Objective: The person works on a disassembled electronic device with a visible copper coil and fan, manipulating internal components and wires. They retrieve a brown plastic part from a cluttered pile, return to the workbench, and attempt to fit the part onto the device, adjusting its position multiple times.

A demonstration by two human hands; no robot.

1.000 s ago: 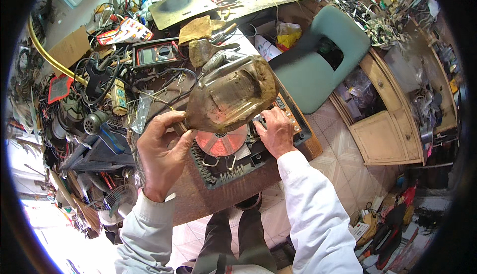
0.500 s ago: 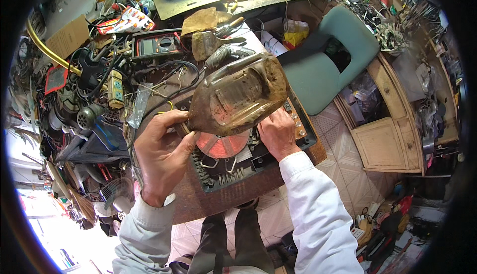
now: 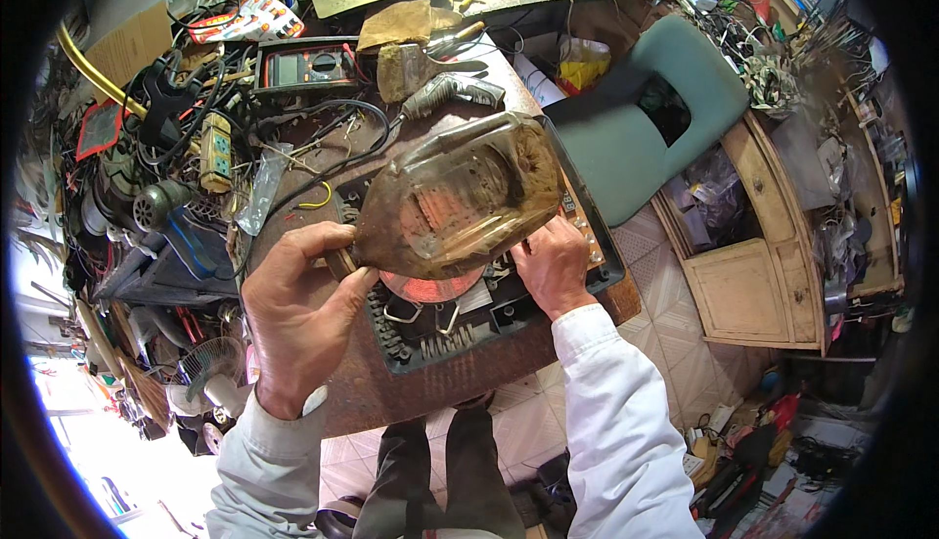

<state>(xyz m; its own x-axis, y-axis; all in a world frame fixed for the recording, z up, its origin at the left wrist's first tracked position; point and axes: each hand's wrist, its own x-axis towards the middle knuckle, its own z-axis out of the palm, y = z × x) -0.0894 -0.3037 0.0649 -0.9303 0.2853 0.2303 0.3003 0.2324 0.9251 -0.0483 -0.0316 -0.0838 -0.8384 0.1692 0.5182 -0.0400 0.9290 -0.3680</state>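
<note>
Clutter fills the left of the view: a coiled yellow hose (image 3: pixel 88 65), a beige power strip (image 3: pixel 215 153) with black cables, and a small grey motor (image 3: pixel 156 202) lie heaped on the workbench (image 3: pixel 411 392). Further in, a multimeter (image 3: pixel 308 67) with a dark case sits near the bench's far edge, and beside it a folded brown cloth (image 3: pixel 396 25) and a grey-handled tool (image 3: pixel 450 89).

Nearer the person, the left hand (image 3: pixel 293 319) is clenched around the neck of a dirty, brownish transparent jug (image 3: pixel 455 202), thumb over the top and fingers curled beneath. The jug is lifted clear of the bench and tipped on its side, its wide open end turned up and to the right, its inner walls coated with grime.

Directly under the jug lies an opened black appliance (image 3: pixel 469 319), its casing off, with a round reddish coil (image 3: pixel 430 285) showing in the middle and small metal clips just in front of it.

The right hand (image 3: pixel 553 265) rests on the appliance's right part, just below the jug's wide end, fingers bent down onto it; whether it grips anything there cannot be told.

To the right, a green chair (image 3: pixel 626 138) stands beside the bench, and past it a wooden cabinet (image 3: pixel 753 285) on a tiled floor (image 3: pixel 675 334).
</note>
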